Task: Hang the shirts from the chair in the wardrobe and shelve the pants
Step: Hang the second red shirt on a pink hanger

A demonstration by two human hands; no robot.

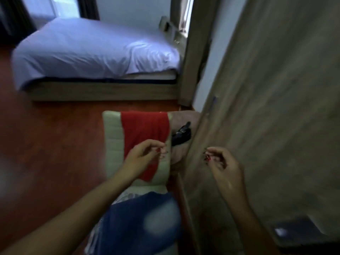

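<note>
A red shirt (145,131) hangs over the back of a cream padded chair (113,144). Blue denim pants (139,219) lie on the chair's seat below. A beige garment with a black print (182,137) drapes over the chair's right side, against the wardrobe door (266,107). My left hand (145,155) hovers over the red shirt's lower part with fingers loosely curled and nothing in them. My right hand (220,164) is held in front of the wardrobe door's edge, fingers apart and empty. The frame is blurred.
A bed with a pale sheet (92,50) on a wooden base stands beyond the chair. The floor (55,144) is reddish wood. The tall wood-grain wardrobe door fills the right side. A dark object (298,234) lies at the bottom right.
</note>
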